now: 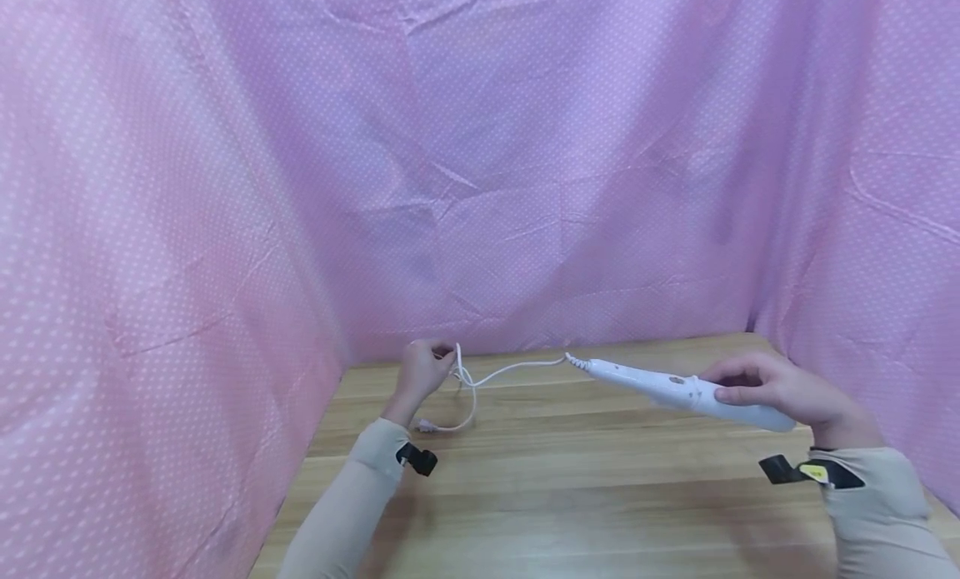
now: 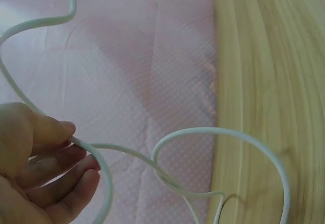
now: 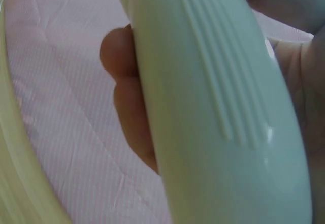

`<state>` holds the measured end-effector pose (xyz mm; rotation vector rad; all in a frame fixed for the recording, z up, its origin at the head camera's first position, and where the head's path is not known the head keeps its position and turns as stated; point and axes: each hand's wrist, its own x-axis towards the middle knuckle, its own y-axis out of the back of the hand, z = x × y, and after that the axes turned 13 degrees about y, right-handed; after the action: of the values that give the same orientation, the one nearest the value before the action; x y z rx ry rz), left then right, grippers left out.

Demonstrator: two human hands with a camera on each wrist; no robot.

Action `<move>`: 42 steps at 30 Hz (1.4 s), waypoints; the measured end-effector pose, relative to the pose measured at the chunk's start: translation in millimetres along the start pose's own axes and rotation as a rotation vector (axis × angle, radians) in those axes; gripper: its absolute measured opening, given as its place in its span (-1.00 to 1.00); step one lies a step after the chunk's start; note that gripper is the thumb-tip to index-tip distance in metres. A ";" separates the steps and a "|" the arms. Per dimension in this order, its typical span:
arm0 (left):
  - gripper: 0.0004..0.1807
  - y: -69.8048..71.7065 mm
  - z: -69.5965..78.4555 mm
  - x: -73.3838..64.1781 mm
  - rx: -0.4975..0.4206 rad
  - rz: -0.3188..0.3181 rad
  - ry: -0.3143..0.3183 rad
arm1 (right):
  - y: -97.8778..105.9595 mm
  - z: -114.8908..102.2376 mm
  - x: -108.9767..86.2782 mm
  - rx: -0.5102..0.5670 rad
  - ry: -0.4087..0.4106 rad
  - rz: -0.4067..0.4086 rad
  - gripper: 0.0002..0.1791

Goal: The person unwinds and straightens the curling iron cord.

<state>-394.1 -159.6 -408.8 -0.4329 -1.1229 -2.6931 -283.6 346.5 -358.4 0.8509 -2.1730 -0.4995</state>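
Observation:
A white hair straightener (image 1: pixel 641 382) hangs slightly tilted above the table on the right, its corded end pointing left. My right hand (image 1: pixel 780 387) grips its wide end, thumb on the near side. Ribs mark the straightener's glossy body (image 3: pixel 208 112) in the right wrist view, fingers wrapped round it. From the coiled sleeve at its narrow end, a white power cord (image 1: pixel 517 365) runs left. My left hand (image 1: pixel 425 369) pinches that cord between thumb and fingers; loops of the cord (image 2: pixel 221 130) dangle beside it in the left wrist view. Below the left hand hangs the plug (image 1: pixel 426 426).
A wooden table (image 1: pixel 570 487) lies beneath both hands. Pink dotted cloth (image 1: pixel 487 254) stands behind its far edge and along both sides. Black camera straps sit on both wrists, over beige sleeves (image 1: pixel 337 512).

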 end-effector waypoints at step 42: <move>-0.78 -33.9 -89.8 -57.0 -0.089 -0.142 0.267 | -42.5 72.8 -45.2 -0.156 -0.684 0.295 -0.48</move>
<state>-367.6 -196.8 -510.7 -0.0026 -0.9948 -2.8234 -297.7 354.6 -452.8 0.2727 -2.7637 -0.8876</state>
